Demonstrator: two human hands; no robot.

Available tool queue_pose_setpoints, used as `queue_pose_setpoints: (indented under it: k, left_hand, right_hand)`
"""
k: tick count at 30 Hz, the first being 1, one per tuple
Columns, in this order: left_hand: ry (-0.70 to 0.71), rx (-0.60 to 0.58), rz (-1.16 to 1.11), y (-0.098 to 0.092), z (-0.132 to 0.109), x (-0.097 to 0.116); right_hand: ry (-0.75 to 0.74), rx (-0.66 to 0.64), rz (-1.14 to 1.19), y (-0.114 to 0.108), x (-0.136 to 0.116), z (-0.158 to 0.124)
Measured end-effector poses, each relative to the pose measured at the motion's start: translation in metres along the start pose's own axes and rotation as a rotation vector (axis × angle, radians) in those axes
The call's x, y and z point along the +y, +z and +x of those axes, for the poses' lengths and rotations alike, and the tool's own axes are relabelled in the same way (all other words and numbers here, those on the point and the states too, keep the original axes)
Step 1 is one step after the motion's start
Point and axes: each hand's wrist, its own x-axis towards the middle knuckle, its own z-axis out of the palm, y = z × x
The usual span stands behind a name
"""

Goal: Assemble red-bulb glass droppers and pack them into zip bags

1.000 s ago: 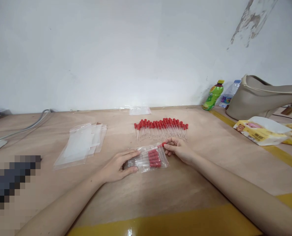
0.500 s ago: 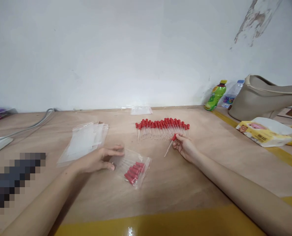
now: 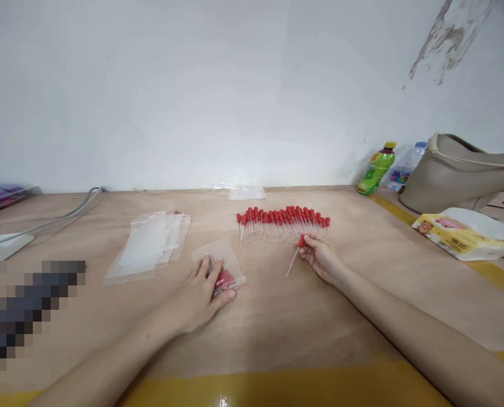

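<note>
A clear zip bag [image 3: 225,252] lies on the table with several red-bulbed droppers inside. On top of it rests my left hand [image 3: 201,291], fingers spread, partly covering the red bulbs. My right hand [image 3: 322,257] pinches one dropper [image 3: 296,254] by its red bulb, its clear tip pointing down and to the left. Just behind my right hand a row of red-bulbed droppers [image 3: 283,217] lies side by side, bulbs toward the wall.
Flat zip bags [image 3: 145,243] lie at the left, and another plastic bag [image 3: 246,193] is by the wall. To the right stand a green bottle [image 3: 377,169], a clear bottle [image 3: 408,164], a beige bag [image 3: 442,175] and a yellow tissue pack [image 3: 459,237]. A cable [image 3: 71,213] runs at the far left.
My left hand has moved onto the bag of droppers, which now lies a little further left, its bulbs partly covered. My right hand still holds its dropper in nearly the same place.
</note>
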Motion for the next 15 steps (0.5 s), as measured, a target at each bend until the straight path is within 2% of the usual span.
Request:
queue_pose_setpoints:
  k: [3,7,10,13,15]
  left_hand:
    - [0.024,0.055,-0.028,-0.003,0.033,-0.031]
    - [0.061,0.277,-0.098,-0.009,0.072,-0.068]
    - [0.077,0.404,-0.132,-0.014,0.079,-0.076]
    - [0.101,0.475,-0.014,-0.027,0.074,-0.08]
    - [-0.014,0.517,0.083,-0.038,0.07,-0.088]
  right_hand:
    - [-0.006,-0.015,-0.015,0.0,0.001,0.0]
    - [-0.008,-0.024,-0.026,0.001,0.001,0.0]
    - [-0.01,-0.036,-0.028,0.002,0.001,0.0]
    - [-0.015,-0.053,-0.027,0.001,0.002,0.0]
    - [-0.016,-0.056,-0.026,0.001,0.002,0.001]
